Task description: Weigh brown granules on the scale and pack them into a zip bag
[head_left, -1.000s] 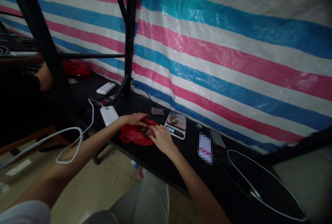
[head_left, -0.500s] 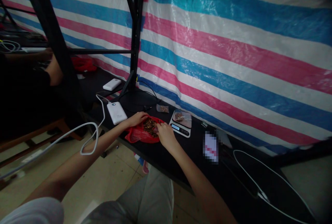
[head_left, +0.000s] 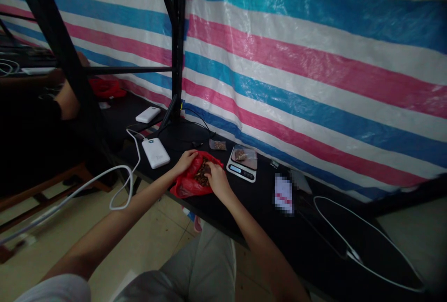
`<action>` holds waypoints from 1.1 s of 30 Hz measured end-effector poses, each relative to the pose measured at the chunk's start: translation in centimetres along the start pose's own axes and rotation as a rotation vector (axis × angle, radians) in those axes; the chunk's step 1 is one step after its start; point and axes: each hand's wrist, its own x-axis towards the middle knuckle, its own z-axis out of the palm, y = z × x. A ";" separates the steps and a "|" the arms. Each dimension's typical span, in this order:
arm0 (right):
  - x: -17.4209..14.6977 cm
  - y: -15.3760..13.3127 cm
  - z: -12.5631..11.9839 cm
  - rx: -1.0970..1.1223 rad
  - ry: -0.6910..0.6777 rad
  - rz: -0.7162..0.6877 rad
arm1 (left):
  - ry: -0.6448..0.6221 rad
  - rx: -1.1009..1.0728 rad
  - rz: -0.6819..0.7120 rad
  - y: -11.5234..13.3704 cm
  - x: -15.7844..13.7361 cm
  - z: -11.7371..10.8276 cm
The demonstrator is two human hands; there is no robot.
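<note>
A red plastic bag [head_left: 190, 187] lies spread open on the black table, with a heap of small brown pieces [head_left: 201, 177] inside. My left hand [head_left: 186, 161] is closed on the bag's far left edge. Over the heap, my right hand [head_left: 218, 180] has its fingers bent down among the pieces; its fingertips are partly hidden, so what they pinch cannot be made out. Just right of the bag stands a white digital scale [head_left: 250, 176] with a lit display. On its plate rests a small clear bag [head_left: 240, 154] of brown pieces.
Another small clear bag [head_left: 218, 145] lies behind the red one. Two white power banks [head_left: 156, 154] are at left, one with a white cable [head_left: 131, 185] looping across my left forearm. A phone with a blurred screen [head_left: 283, 195] lies right. Black frame posts [head_left: 177, 50] stand behind; a co-worker's arm [head_left: 68, 99] shows left.
My right hand has shifted from the bag's right edge in over the brown pieces. My left hand stays at the bag's edge. The whole view has moved slightly.
</note>
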 end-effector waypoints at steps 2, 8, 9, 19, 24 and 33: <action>0.2 0.7 0.7 0.119 0.023 0.027 | 0.035 -0.066 -0.039 -0.1 0.0 0.3; 0.6 2.1 1.8 0.538 0.053 0.123 | 0.053 -0.066 -0.046 -0.2 0.5 0.2; 0.6 2.2 1.8 0.600 0.053 0.125 | 0.043 -0.024 -0.030 -0.2 0.6 -0.1; -0.5 2.4 -0.7 0.904 0.101 -0.019 | -0.207 0.820 0.139 2.7 3.5 -3.5; -1.1 4.8 -3.4 0.943 0.209 0.041 | -0.271 1.180 0.103 5.0 5.0 -4.1; -2.0 14.5 -9.8 0.825 0.490 0.233 | -0.503 0.974 0.396 9.7 5.8 6.3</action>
